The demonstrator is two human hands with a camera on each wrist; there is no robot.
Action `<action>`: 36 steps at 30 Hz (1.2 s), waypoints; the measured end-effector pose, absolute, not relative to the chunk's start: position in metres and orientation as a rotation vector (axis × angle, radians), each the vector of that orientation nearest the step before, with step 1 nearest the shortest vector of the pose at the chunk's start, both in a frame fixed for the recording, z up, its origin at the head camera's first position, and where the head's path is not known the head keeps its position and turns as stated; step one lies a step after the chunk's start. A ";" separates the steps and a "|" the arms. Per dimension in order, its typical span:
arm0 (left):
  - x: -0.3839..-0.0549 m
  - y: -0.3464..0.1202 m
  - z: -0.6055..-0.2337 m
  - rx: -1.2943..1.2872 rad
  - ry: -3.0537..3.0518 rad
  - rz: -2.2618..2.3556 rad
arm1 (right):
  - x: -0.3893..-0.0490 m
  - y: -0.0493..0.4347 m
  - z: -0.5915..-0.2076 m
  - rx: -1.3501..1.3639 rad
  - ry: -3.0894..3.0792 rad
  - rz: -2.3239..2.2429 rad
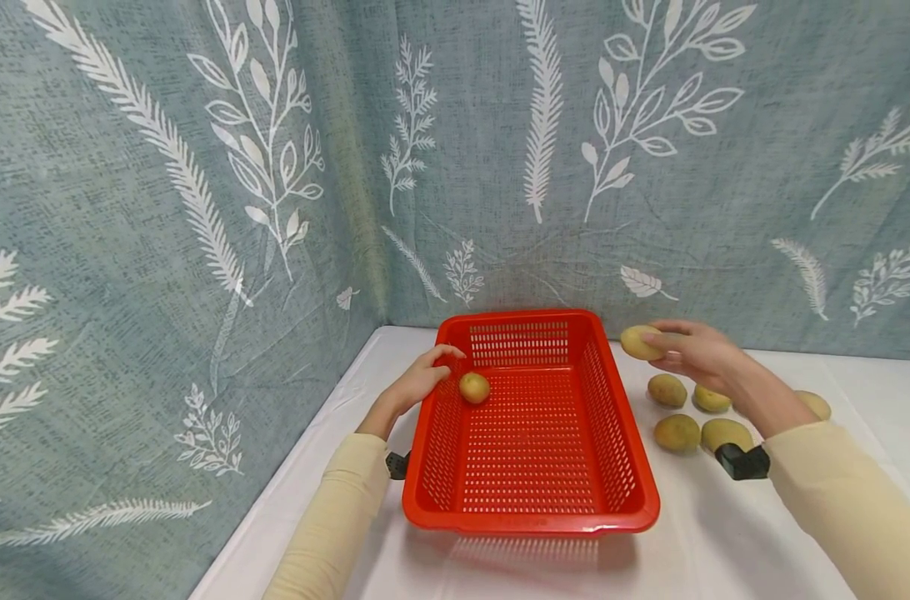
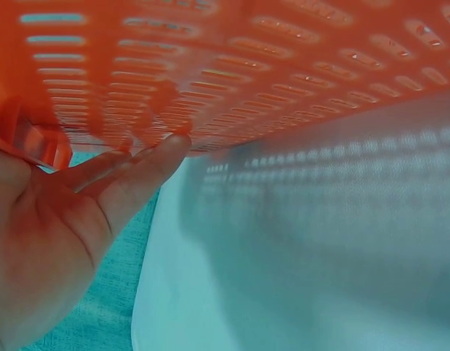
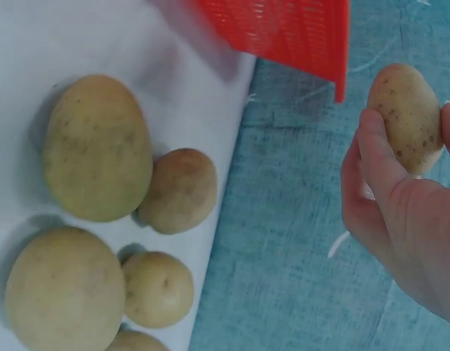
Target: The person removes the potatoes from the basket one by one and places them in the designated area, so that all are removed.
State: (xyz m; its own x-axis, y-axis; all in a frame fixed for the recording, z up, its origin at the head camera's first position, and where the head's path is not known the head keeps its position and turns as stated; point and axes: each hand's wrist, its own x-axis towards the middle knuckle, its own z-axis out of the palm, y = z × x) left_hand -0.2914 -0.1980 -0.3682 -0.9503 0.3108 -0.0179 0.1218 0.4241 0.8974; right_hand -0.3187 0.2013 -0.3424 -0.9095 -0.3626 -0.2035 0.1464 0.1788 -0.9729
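Observation:
My right hand (image 1: 695, 354) pinches a speckled yellow-brown potato (image 3: 406, 117) between thumb and fingers, above the table just right of the basket. With my left hand (image 1: 417, 383) I hold the left rim of the red plastic basket (image 1: 530, 523); some fingers reach over the inside while others lie along the slotted outer wall in the left wrist view. One round yellowish potato (image 1: 474, 387) lies inside, by the basket's left wall. Right of the basket, several loose tubers sit on the table, the larger ones (image 3: 99, 150) greenish-yellow, the smaller ones (image 3: 160, 289) paler; my right forearm partly covers them.
A white cloth (image 1: 695, 542) covers the table. Behind and to the left hangs a blue-green curtain (image 1: 485, 150) with white leaf patterns, close to the basket's back edge. Dark wrist mounts (image 1: 742, 461) sit under my sleeves.

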 end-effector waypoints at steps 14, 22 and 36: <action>-0.307 -0.204 -0.388 0.383 2.523 1.566 | -0.307 0.230 -0.357 -0.078 2.132 -1.718; -0.292 -0.198 -0.370 0.382 2.502 1.560 | -0.303 0.252 -0.363 -0.028 2.079 -1.759; -0.316 -0.210 -0.400 0.374 2.514 1.576 | -0.287 0.301 -0.385 -0.116 2.059 -1.780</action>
State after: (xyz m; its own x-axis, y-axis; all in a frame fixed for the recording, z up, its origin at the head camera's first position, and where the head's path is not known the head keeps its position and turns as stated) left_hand -0.3163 -0.2097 -0.4002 -0.9575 0.2883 0.0048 0.1300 0.4168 0.8997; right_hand -0.2874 0.3009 -0.3847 -0.9107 -0.3264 -0.2532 0.2032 0.1797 -0.9625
